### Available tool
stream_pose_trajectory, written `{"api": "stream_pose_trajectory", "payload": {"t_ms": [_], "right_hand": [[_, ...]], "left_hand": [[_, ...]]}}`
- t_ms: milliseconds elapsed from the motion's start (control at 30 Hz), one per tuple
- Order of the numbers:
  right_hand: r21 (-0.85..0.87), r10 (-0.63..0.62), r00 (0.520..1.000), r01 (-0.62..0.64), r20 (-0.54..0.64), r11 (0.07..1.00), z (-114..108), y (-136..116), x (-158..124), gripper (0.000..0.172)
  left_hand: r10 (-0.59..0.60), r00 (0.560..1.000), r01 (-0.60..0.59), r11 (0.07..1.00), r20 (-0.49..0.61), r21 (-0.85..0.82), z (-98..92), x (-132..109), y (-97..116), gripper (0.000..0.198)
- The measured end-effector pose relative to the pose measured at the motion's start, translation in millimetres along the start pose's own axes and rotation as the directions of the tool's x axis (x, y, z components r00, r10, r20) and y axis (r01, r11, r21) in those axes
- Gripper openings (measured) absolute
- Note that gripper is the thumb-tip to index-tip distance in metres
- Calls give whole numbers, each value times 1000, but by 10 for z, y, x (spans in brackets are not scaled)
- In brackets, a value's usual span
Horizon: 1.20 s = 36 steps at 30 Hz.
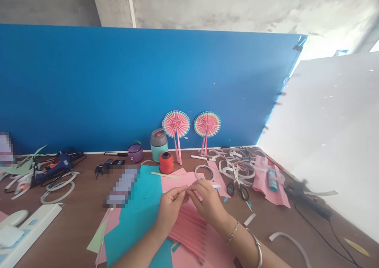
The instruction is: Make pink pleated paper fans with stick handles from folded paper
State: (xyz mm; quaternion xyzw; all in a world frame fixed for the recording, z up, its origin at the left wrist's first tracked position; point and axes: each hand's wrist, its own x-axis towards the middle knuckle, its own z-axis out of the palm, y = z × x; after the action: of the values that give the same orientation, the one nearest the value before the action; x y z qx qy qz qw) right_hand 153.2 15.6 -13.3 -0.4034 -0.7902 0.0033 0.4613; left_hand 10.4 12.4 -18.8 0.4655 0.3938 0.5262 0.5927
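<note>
My left hand (171, 205) and my right hand (208, 200) meet fingertip to fingertip above the work area. Both are closed in a pinch, and whatever small thing is between the fingers is too small to name. Just under them lies a pleated pink paper (189, 230), folded in narrow ridges and partly covered by my hands. It rests over flat pink sheets and a large turquoise paper sheet (137, 220). A roll of white tape (205, 172) is right behind my right hand.
Two round paper fans (176, 124) lean on the blue partition (142, 82). Scissors (237, 185) and tangled white strips are at right. A red thread spool (166, 163), turquoise flask (159, 145) and purple pot (135, 153) stand behind. At left are a glue gun (59, 165) and power strip (32, 232).
</note>
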Motion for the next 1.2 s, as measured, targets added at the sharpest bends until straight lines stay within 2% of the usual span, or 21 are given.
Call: {"api": "stream_pose_trajectory", "payload": {"t_ms": [433, 633, 733, 933, 1200], "right_hand": [[-64, -8, 1000, 10, 26, 998, 12, 0, 1, 19], [-20, 21, 999, -20, 39, 1000, 5, -11, 14, 19], [-1, 39, 999, -39, 37, 999, 5, -15, 15, 18], [64, 86, 995, -89, 43, 994, 5, -14, 10, 16], [76, 127, 988, -134, 85, 988, 3, 5, 8, 15]], "left_hand": [[56, 998, -56, 997, 6, 51, -9, 2, -84, 35], [107, 994, -109, 981, 21, 161, 3, -48, -68, 60], [135, 991, -134, 975, 6, 179, 17, -71, -38, 64], [176, 984, -170, 960, -5, 221, 17, -93, -11, 58], [266, 960, -275, 859, 83, 431, -12, -102, -20, 46]]}}
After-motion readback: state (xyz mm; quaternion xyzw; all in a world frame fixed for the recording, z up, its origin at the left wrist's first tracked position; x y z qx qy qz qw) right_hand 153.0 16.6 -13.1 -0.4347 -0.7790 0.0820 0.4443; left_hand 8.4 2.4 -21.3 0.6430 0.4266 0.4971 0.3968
